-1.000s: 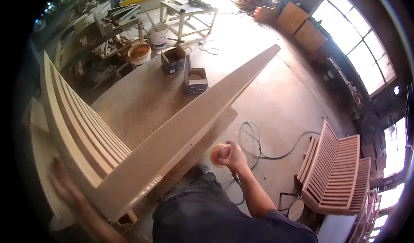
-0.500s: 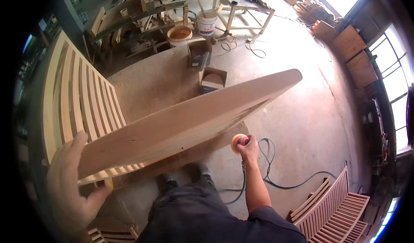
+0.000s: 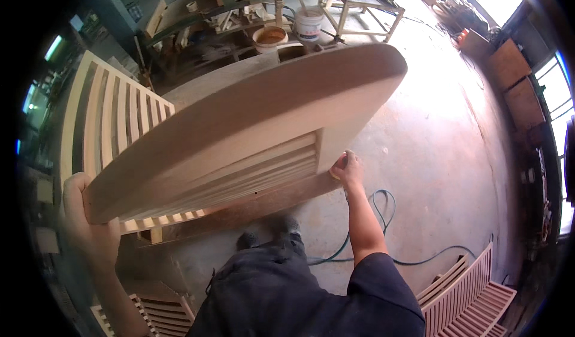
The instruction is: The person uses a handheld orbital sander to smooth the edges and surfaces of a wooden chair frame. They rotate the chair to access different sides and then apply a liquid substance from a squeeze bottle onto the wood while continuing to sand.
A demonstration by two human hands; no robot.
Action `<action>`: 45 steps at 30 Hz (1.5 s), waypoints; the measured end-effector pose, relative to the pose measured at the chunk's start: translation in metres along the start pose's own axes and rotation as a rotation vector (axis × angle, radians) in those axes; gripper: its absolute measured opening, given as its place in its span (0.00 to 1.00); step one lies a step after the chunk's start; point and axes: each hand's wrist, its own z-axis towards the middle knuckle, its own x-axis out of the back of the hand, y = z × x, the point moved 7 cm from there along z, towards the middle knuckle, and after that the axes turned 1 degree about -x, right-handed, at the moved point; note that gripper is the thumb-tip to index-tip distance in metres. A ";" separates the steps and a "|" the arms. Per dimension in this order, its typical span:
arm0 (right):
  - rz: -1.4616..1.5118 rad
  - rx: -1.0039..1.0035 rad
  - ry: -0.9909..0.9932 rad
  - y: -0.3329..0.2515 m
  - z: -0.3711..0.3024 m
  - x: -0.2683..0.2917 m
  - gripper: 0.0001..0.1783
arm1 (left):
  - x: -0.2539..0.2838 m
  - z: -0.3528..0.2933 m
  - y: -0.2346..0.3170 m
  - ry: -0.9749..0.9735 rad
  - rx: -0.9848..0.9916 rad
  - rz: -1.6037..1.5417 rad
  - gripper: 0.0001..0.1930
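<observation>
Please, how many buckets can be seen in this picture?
2: one white bucket left of the small table, and one brownish bucket to that bucket's left. Others may be hidden behind the wooden piece.

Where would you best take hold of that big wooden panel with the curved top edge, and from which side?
Probably the left end of the wooden panel, coming from the left: it looks narrower there, slim enough to wrap around, and the left hand grips it there.
</observation>
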 end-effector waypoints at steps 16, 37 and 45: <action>1.756 -0.097 -0.545 -0.168 -0.116 -0.246 0.28 | 0.027 -0.021 -0.074 0.195 0.023 -0.191 0.15; 1.014 0.737 0.356 -0.474 -0.030 0.434 0.19 | -0.110 -0.178 -0.205 0.945 1.218 -1.437 0.14; 0.364 0.956 0.429 -0.611 -0.129 0.367 0.17 | -0.346 -0.306 -0.095 0.948 1.683 -1.964 0.24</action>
